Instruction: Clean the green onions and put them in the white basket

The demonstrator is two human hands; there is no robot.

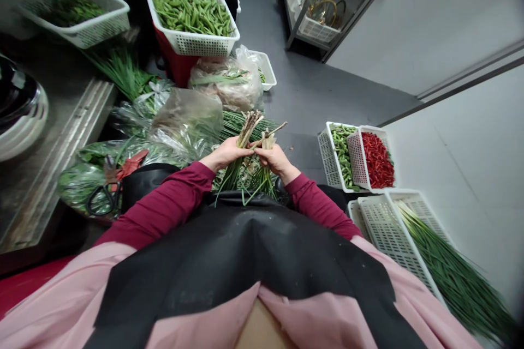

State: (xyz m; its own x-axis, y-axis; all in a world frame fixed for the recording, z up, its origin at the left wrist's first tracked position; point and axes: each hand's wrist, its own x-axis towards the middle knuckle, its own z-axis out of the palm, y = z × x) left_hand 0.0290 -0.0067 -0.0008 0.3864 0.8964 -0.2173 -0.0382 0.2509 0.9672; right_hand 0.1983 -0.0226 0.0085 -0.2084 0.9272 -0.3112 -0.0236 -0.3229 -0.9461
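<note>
My left hand [227, 153] is wrapped round a bundle of chives [245, 136] with pale root ends pointing up and green leaves hanging down over my black apron. My right hand [275, 158] is closed on a smaller bunch of chive stalks [268, 140] right beside it, the two hands almost touching. Both sit above my lap, in front of a pile of green stalks in clear plastic bags [186, 122].
Scissors [104, 196] lie on bagged greens at my left. A white basket of green beans [190, 13] stands ahead on a red stool; another basket [73, 11] on the steel counter. At right are baskets of red chillies [375, 159], green pods [341, 150] and long chives [450, 267]. Another person sits beyond.
</note>
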